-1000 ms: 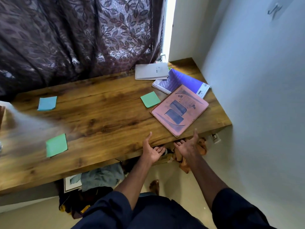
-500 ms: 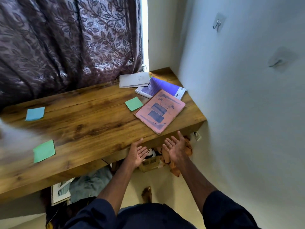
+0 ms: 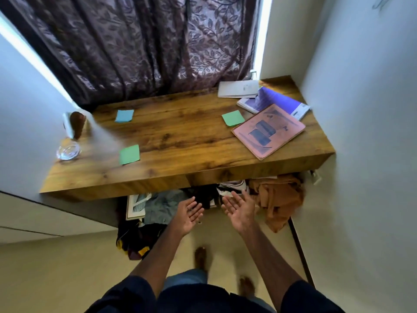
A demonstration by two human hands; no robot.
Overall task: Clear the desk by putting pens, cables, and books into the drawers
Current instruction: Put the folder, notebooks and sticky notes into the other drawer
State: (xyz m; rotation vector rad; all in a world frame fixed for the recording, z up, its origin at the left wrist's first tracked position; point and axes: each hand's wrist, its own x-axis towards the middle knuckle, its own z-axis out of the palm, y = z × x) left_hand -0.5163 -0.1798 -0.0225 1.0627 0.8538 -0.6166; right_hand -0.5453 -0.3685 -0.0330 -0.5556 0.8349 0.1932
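My left grip (image 3: 188, 213), right grip (image 3: 239, 212): both slack, palms up, empty; pink book (image 3: 268, 131) on counter (image 3: 180, 136) beyond

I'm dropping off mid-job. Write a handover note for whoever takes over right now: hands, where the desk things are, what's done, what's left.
Hands: left hand open, palm up, empty, just in front of the desk's front edge; right hand the same, beside it.
Things: at the right end of the desk, the pink book lies partly on the purple book, with the grey booklet at the back. No pens or cables in view.
Done: no book is stowed yet; the drawer fronts look shut.
Left: open a drawer and put all three books in.
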